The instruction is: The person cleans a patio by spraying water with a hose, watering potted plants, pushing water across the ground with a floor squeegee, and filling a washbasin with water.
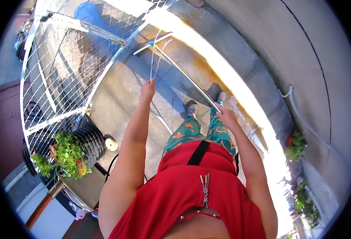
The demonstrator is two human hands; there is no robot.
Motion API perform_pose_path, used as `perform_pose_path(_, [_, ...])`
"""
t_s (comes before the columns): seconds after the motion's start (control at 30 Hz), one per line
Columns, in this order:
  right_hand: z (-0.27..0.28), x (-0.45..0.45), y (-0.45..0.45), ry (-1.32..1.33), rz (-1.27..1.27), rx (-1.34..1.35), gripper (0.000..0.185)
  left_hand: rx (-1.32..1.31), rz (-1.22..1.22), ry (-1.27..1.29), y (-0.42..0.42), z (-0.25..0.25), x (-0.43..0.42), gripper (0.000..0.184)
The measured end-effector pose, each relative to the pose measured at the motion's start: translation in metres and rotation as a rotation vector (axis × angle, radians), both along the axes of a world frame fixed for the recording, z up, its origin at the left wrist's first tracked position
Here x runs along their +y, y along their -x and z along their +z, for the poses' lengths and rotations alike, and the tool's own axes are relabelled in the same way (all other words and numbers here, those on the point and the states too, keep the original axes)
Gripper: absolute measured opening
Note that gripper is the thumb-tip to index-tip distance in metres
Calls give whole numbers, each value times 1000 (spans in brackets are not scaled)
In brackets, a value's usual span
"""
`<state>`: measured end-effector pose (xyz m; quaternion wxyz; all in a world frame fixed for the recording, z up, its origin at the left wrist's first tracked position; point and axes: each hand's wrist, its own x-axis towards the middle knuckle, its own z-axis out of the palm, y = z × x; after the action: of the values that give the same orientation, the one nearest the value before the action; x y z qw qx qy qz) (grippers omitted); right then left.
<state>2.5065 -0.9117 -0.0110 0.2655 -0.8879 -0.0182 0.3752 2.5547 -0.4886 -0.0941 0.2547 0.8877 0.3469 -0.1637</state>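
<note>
My left hand is closed around the end of a thin white hose, which trails down behind my forearm. Two thin streams of water leave it toward the far floor. In my right hand, fingers wrapped, is the long metal handle of a floor squeegee. The pole runs forward and left to a wide pale head with a blue and yellow joint, resting on the wet tiles. The streams pass close to this head, and my feet stand just short of it.
A white-framed wire mesh gate stands at the left. Near it are a leafy potted plant and black ribbed tubing. Along the right wall hang a pale pipe and a potted plant.
</note>
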Motion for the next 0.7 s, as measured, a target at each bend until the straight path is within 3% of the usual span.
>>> perform_pose_path(0.2, [122,-102,147,274,-249,217,47,95,-54,122,18,-38,2,52])
perform_pose_path(0.33, [152,-125,233,387,-379,172,47,81,-245,36,12,-41,-35,54])
perform_pose_path(0.47, [113,-120,250,387,-572,224,48,92,-394,-19,1,-30,-87,56])
perform_pose_path(0.7, [33,-151,233,232,-709,7,44,172,-550,-9,9,-43,-168,58])
